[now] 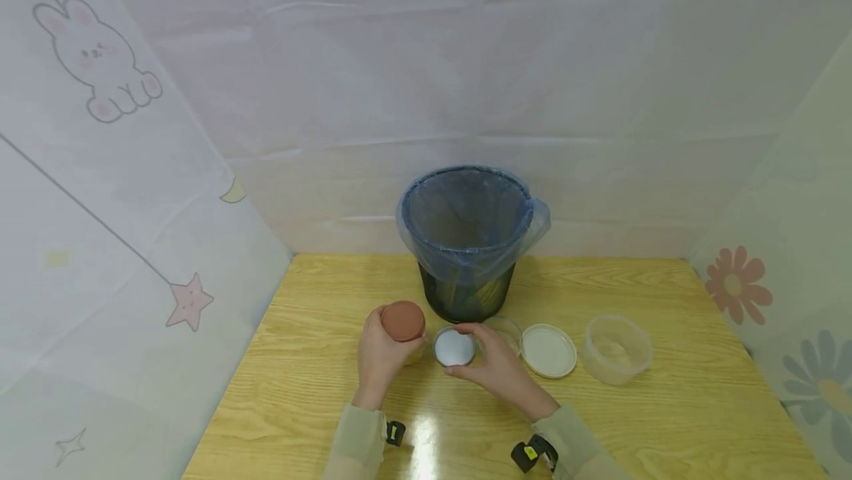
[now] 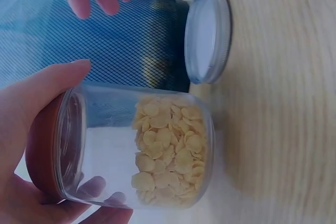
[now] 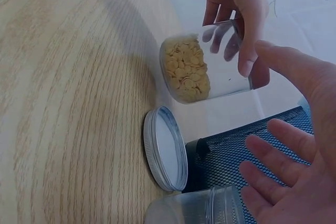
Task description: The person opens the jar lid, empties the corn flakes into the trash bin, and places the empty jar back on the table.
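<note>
My left hand (image 1: 381,356) grips a clear jar (image 2: 110,145) near its top. The jar has a reddish-brown lid (image 1: 403,320), and pale yellow flakes (image 2: 170,153) fill its lower part. It is upright, its base close over the table. My right hand (image 1: 498,363) has its fingers spread and nothing between them. Below that hand a silver screw lid (image 3: 165,148) lies on the table with its white inside facing up. From the head view the fingers overlap the edge of this lid. Beside the lid stands an uncovered clear jar (image 3: 197,208), partly behind my right hand in the head view.
A black mesh bin (image 1: 466,295) lined with a blue bag (image 1: 459,262) stands at the back, just beyond the hands. To the right are a round white lid (image 1: 549,350) and a clear plastic tub (image 1: 617,350). Printed cloth walls (image 1: 466,88) border the wooden table (image 1: 299,391).
</note>
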A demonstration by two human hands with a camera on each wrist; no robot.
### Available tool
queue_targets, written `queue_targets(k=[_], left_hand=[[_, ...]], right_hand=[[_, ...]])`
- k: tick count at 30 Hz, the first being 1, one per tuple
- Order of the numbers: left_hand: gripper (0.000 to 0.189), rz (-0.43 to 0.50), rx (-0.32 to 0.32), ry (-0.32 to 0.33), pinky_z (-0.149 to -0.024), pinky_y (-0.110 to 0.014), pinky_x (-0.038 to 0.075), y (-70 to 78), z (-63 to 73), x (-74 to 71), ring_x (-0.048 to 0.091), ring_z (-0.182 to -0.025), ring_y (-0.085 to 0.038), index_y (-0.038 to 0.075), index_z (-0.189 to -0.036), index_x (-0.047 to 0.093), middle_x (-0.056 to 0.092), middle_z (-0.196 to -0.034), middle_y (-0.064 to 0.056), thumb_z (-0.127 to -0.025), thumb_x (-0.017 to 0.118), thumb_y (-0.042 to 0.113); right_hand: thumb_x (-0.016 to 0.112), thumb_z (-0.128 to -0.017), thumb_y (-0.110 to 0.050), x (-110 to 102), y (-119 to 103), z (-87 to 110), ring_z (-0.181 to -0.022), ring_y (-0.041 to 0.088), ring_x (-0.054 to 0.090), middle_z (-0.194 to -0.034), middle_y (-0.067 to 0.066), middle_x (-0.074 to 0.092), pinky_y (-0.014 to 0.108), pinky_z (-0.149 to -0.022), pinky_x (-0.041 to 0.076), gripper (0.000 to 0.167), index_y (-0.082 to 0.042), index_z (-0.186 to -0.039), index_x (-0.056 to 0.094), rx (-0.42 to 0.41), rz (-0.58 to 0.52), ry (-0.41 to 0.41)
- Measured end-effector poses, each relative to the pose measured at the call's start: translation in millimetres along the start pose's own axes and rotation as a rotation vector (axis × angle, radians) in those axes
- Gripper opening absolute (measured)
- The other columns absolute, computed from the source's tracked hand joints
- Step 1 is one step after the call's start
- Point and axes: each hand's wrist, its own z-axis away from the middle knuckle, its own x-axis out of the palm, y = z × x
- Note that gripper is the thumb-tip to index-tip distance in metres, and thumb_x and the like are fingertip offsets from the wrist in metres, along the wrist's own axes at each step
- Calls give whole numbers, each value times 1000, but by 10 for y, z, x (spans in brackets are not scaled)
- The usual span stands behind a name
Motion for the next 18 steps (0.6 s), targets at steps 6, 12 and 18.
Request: queue_targets(k=[6, 12, 18], left_hand=[[90, -11, 52, -10, -83, -49, 56, 83, -2, -43, 67, -102, -28, 4, -134, 57, 66, -117, -10, -63, 98, 41], [87, -18, 78, -8, -82, -48, 56, 199, -1, -98, 67, -100, -28, 7, -132, 60, 66, -115, -8, -62, 99, 41], [86, -7, 106, -19, -79, -46, 56, 311, 16, -157, 67, -96, -23, 11, -128, 63, 68, -111, -2, -60, 96, 53]], right_hand=[[92, -78, -25, -22, -3, -5, -125, 35, 56, -133, 14, 62, 56, -102, 43, 70, -2, -136, 59, -15, -37, -2], [92, -78, -27, -43, -12, -10, -124, 33, 56, -133, 12, 62, 56, -101, 44, 71, -2, -136, 59, -28, -18, 5], [90, -79, -35, -68, -52, 7, -125, 34, 56, -135, 10, 61, 57, -101, 45, 75, -3, -138, 58, -34, -26, -10]])
